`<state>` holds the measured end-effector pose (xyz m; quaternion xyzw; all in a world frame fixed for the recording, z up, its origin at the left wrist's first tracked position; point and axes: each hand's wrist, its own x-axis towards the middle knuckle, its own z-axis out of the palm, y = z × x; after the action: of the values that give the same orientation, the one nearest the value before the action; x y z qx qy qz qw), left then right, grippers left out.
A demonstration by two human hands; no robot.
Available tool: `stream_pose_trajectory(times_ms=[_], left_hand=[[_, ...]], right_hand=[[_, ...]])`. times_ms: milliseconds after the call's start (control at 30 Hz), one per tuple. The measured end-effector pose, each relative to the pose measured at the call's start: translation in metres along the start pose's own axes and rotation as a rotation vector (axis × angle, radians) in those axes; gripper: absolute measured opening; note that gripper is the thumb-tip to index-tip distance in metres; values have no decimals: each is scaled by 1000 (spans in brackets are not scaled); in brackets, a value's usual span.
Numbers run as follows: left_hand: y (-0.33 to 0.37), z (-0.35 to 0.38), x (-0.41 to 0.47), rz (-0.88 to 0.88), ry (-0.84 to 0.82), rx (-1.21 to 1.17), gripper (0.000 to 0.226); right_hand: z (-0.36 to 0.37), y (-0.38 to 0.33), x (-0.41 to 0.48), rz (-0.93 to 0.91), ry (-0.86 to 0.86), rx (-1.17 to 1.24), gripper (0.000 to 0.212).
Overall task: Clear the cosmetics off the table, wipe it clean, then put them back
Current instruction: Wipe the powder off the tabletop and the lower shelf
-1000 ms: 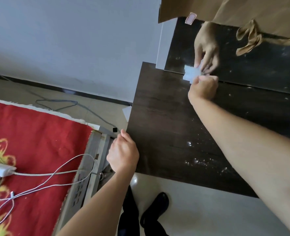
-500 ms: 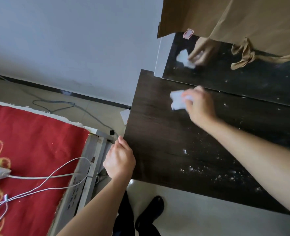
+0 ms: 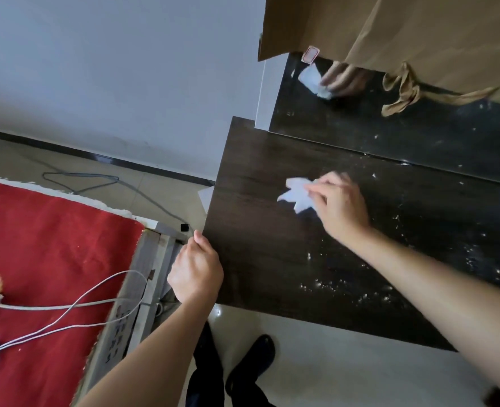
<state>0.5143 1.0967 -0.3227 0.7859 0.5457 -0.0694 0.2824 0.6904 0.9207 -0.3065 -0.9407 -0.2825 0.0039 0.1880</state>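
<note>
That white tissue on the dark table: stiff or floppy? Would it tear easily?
Probably floppy: the tissue lies crumpled, with ragged points. Likely light: the right hand holds it by fingertips alone. Thin-looking, so it might tear on the gritty table.

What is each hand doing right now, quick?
Left hand: curled round the table edge, apparently gripping it.
Right hand: pinching a white tissue against the table.

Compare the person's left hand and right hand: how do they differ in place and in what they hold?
The left hand sits curled at the left edge of the table, near its front corner; the right hand reaches out over the tabletop. The right hand pinches a crumpled white tissue on the surface; the left hand holds no tissue. Both are bare.
</note>
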Motion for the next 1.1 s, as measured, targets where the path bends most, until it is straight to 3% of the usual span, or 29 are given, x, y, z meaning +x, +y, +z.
stream_pose_trajectory(times_ms=[67,133,233,433,567,633,833,933,1000,1100], left_hand=[[-2,2,0,4,11,8,55],[-2,3,0,9,21,9,56],[-3,3,0,6,17,24,56],[-2,2,-2,28,25,-2,56],[-2,1,-2,33,11,9,57],[-3,1,-2,39,13,16,58],[-5,2,-1,52,13,18,59],[-6,1,-2,57,7,18,60],[-6,2,-2,58,14,5,61],[-7,2,-1,60,18,14,61]], right_hand=[[3,22,50,106,77,-283,19],[11,28,65,113,-18,-362,20],[14,13,27,16,-65,-235,22],[-1,-17,-139,-292,-217,25,24],[-4,2,-73,-184,-44,-161,36],[3,6,-60,-87,-23,-179,29],[15,-30,-201,-69,-121,100,12],[4,-42,-237,-140,-192,214,29],[-3,-45,-215,-156,-95,227,17],[-6,-41,-133,-16,136,233,25]])
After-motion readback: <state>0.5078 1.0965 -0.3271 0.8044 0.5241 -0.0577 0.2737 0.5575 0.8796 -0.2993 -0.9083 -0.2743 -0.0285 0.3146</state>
